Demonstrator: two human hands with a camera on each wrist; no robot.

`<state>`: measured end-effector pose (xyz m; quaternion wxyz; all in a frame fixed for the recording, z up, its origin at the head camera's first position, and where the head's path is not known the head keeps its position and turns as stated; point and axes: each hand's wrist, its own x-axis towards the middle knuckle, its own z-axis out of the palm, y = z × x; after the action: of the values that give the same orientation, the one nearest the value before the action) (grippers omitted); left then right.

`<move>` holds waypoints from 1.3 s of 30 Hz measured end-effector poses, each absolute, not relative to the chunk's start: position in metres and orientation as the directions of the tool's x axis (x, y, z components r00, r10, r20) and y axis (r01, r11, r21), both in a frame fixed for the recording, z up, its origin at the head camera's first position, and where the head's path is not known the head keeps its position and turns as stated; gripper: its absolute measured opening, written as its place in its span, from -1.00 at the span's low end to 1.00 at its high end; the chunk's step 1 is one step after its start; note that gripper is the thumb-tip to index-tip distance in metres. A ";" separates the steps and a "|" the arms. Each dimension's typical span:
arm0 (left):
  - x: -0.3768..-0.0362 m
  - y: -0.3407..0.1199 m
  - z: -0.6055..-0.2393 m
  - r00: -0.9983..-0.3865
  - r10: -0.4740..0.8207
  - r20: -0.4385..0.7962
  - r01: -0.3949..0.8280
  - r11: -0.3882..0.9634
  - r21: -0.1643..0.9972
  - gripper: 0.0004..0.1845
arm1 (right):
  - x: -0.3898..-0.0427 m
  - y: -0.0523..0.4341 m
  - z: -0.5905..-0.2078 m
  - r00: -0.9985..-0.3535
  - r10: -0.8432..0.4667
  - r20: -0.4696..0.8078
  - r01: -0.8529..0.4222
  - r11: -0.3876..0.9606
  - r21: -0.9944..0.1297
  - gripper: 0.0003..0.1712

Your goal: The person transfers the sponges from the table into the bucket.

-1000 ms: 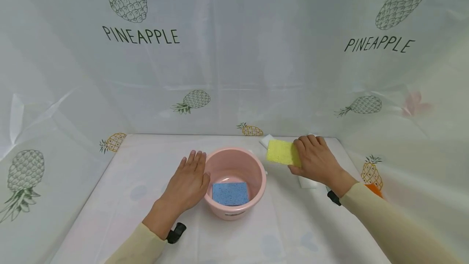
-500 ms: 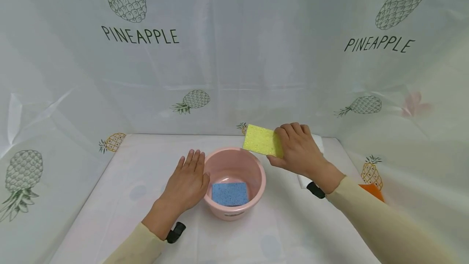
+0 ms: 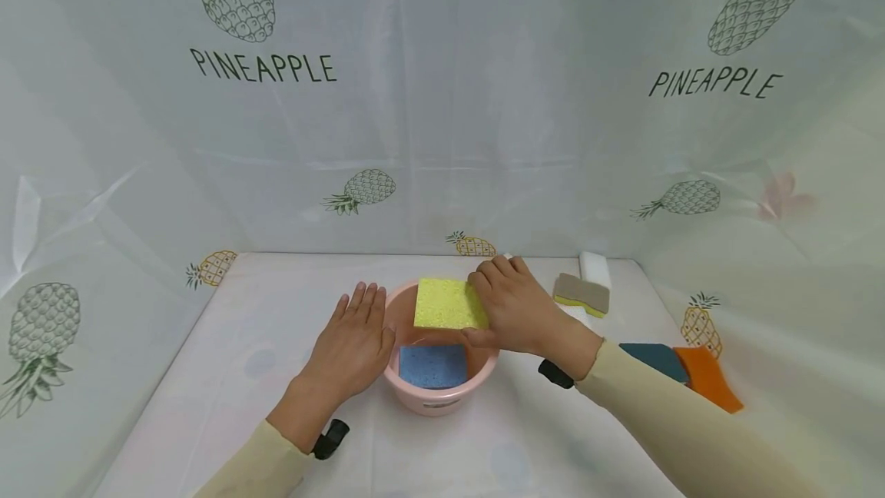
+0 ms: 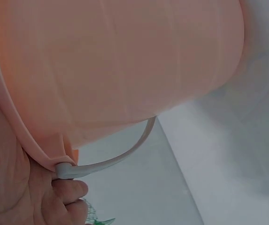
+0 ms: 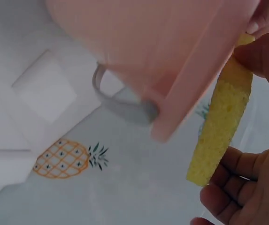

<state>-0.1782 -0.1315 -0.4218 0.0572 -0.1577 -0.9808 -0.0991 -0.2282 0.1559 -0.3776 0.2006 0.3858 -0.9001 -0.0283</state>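
The yellow sponge (image 3: pixel 442 303) has moved left from the bucket's (image 3: pixel 413 400) right edge to over its mouth, above the blue sponge (image 3: pixel 433 368), but is unreleased: the right hand (image 3: pixel 523 313) pinches it. The left hand (image 3: pixel 351 352), fingers straight, stays by the left rim.

Yellow sponge (image 3: pixel 448 303), blue sponge (image 3: pixel 433 366), pink bucket (image 4: pixel 120 70), grey-white pineapple-printed sheeting (image 3: pixel 484 121).

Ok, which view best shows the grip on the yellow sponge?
The right wrist view: the yellow sponge appears large and edge-on, between the thumb and fingers of the right hand. The head view shows its broad face overlapping the pink bucket, one end covered by the hand. The left wrist view doesn't show it.
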 end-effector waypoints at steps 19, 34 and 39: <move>-0.179 -0.132 -0.422 -0.950 0.289 0.118 0.309 0.923 0.230 -0.29 | -0.225 0.125 -0.400 -0.622 -0.754 0.209 -0.720 0.657 0.224 -0.21; -0.178 -0.133 -0.422 -0.949 0.287 0.131 0.311 0.920 0.240 -0.30 | -0.225 0.117 -0.402 -0.638 -0.756 0.144 -0.721 0.652 0.234 -0.17; -0.178 -0.133 -0.424 -0.950 0.284 0.131 0.309 0.918 0.249 -0.30 | -0.225 0.116 -0.402 -0.650 -0.751 0.117 -0.713 0.655 0.250 -0.16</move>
<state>-0.1781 -0.1333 -0.4238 0.0460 -0.1517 -0.9782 -0.1344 -0.2255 0.1162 -0.4018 0.1056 0.4050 -0.9036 -0.0909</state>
